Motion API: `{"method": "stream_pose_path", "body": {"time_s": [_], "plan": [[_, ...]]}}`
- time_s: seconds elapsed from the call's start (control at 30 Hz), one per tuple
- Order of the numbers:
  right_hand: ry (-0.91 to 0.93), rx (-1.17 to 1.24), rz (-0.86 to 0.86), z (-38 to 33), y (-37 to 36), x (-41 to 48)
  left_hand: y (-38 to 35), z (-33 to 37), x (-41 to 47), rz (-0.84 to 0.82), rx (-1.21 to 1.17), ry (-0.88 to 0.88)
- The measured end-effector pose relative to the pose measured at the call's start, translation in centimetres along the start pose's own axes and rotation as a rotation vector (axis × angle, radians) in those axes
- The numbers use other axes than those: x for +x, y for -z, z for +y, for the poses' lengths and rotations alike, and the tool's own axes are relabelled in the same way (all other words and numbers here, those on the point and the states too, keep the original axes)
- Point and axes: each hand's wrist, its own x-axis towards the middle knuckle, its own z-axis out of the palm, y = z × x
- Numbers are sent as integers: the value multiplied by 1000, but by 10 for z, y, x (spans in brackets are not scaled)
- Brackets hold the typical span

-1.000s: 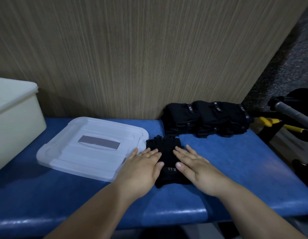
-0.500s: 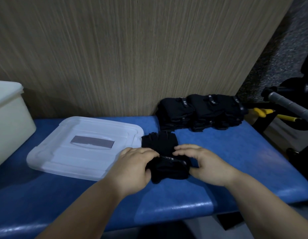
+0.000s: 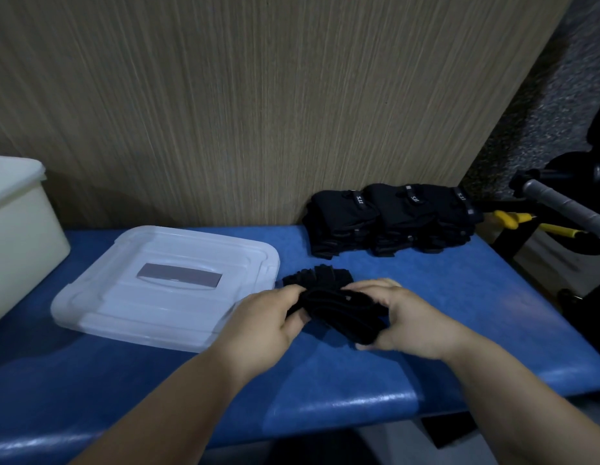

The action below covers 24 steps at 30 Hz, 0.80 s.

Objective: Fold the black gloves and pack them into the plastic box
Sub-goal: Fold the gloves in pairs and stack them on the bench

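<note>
The black gloves [image 3: 340,312] are a soft, limp knit bundle, half rolled over on themselves. The cuff end is raised off the bench [image 3: 476,307] and the finger end lies fanned out flat just behind, near the middle of the bench and a little toward its front edge. They look light and floppy, not slippery or breakable, so the fold will likely spring open unless it is pinched through all layers. The best hold is probably at both ends of the fold, where the thick cuff gives some body. The left hand [image 3: 268,318] and right hand [image 3: 414,318] do just that. Each grips one end of the roll, with fingers [image 3: 379,286] curled over the top and thumbs underneath. A pile of folded gloves [image 3: 389,218] sits at the back edge toward the right corner, against the wall panel [image 3: 258,112]. A clear lid [image 3: 124,307] lies flat just left of the hands. The plastic box [image 3: 20,236] stands at the left end, well apart from the bundle, so carrying the bundle there will call for a firm pinch.
</note>
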Motion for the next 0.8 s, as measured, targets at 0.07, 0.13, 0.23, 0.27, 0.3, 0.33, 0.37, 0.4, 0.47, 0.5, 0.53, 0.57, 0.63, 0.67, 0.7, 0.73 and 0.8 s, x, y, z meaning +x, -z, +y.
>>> {"method": "stream_pose_path", "body": {"time_s": [0.07, 0.13, 0.23, 0.27, 0.3, 0.33, 0.37, 0.4, 0.47, 0.5, 0.53, 0.57, 0.63, 0.67, 0.7, 0.73, 0.8], "plan": [[35, 67, 105, 1, -3, 1, 0, 1, 0, -15, -105, 47], [21, 149, 151, 2, -3, 2, 0, 4, 0, 9, -193, 76], [-60, 249, 151, -3, -3, 1, 1, 10, 0, 40, -277, 131], [-88, 291, 149, -5, -4, 1, 0, 12, 0, 45, -286, 151], [-115, 323, 153, -7, -5, 1, 0, 14, -1, 53, -287, 164], [-139, 339, 165, -9, -7, 2, -1, 16, -1, 59, -278, 170], [-162, 349, 176, -10, -8, 2, -1, 17, -1, 68, -263, 168], [-180, 357, 184, -11, -9, 3, -2, 17, -1, 80, -243, 164], [-216, 370, 200, -11, -11, 4, -3, 18, -1, 121, -206, 151], [-236, 361, 213, -12, -12, 5, -4, 18, -2, 144, -192, 141], [-253, 344, 229, -12, -13, 5, -4, 19, -2, 165, -176, 134], [-272, 325, 247, -12, -14, 6, -5, 20, -2, 185, -150, 128], [-298, 253, 286, -12, -17, 7, -8, 21, -3, 216, -63, 105], [-304, 197, 309, -12, -18, 7, -10, 19, -4, 234, -5, 70], [-307, 137, 335, -14, -18, 8, -13, 18, -4, 252, 48, 26], [-305, 88, 358, -16, -19, 8, -16, 16, -4, 257, 93, -10], [-305, 29, 382, -19, -21, 7, -20, 14, -3, 211, 164, -86]]}}
